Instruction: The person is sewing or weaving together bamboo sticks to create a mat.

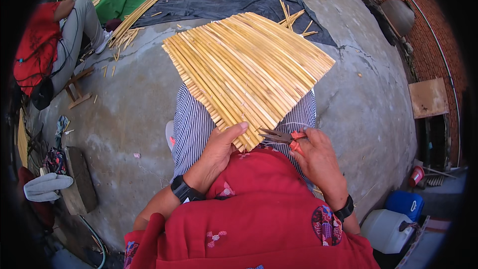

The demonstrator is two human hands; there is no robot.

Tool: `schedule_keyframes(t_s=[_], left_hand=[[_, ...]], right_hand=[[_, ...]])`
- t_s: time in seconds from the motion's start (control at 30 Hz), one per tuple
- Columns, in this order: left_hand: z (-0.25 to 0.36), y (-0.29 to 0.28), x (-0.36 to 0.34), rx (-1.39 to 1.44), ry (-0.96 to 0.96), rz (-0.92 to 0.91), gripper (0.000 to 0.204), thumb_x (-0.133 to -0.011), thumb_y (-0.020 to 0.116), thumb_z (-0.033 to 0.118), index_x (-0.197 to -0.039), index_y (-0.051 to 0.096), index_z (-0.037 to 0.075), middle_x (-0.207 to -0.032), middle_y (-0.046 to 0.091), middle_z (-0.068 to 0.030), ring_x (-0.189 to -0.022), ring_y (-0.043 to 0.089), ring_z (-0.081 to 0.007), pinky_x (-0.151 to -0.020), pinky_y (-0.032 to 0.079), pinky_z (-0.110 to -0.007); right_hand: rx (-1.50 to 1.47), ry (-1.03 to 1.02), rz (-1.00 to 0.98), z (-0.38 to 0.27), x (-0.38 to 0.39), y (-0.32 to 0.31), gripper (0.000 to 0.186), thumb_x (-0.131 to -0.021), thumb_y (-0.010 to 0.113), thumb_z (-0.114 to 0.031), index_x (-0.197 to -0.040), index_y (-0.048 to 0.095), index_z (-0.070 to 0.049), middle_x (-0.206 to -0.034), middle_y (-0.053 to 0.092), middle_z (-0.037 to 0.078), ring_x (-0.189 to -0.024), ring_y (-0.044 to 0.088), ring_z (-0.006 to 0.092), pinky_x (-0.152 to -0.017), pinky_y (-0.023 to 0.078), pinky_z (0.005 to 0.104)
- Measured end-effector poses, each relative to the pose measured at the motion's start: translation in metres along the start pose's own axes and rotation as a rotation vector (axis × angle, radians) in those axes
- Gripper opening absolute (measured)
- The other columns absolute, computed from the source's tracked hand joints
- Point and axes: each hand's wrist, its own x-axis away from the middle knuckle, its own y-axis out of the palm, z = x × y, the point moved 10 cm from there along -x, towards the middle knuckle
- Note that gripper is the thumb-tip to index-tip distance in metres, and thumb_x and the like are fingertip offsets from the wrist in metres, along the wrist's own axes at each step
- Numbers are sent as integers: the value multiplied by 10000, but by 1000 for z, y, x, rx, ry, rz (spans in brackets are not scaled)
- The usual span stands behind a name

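Likely light, stiff reed mat point(249, 72), best edge-held: left hand point(219, 147) pinches its near corner, right hand point(319, 157) clasps needle-nose pliers point(279, 136).

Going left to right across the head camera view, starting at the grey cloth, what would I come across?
Grey cloth, rectangular block, left wristwatch, left hand, orange-handled needle-nose pliers, right hand, brown board.

Left hand point(217, 145): fingers hidden under mat point(249, 69).
Right of thumb point(236, 131), pliers point(283, 137): whether tips touch mat, too small to tell. Trousers point(191, 124) beyond fingers partly covered.
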Motion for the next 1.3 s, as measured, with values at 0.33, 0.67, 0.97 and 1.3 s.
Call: schedule_keyframes(t_s=[0.33,0.67,0.97,1.3], left_hand=[[-6,-5,-4,-18,-29,-3,452,-887,616,121,-1272,453,-52,-1149,607,-160,-992,639,-223,-852,556,-344],[-7,-1,-2,32,-32,30,415,-897,605,121,-1247,466,-54,-1093,625,-155,-961,653,-219,-787,586,-342],[-6,-11,-5,-15,11,71,437,-877,632,132,-1237,478,-62,-1067,630,-152,-886,673,-209,-716,594,-308],[-20,-11,-7,-61,-123,51,492,-870,648,157,-1280,463,-42,-1108,623,-155,-929,653,-211,-747,570,-328]], right_hand=[[56,-19,6,-15,-15,3,231,-758,719,-197,-868,628,-16,-940,526,112,-932,526,294,-796,440,405],[-4,-93,185,-18,-7,6,219,-736,742,-185,-793,621,-12,-855,524,118,-767,540,303,-658,442,401],[-124,28,305,-8,0,-9,186,-757,736,-139,-835,635,-3,-913,556,140,-809,562,320,-698,458,396],[-360,376,328,72,-14,-9,232,-791,729,-163,-908,651,21,-1006,582,158,-897,582,326,-770,469,372]])
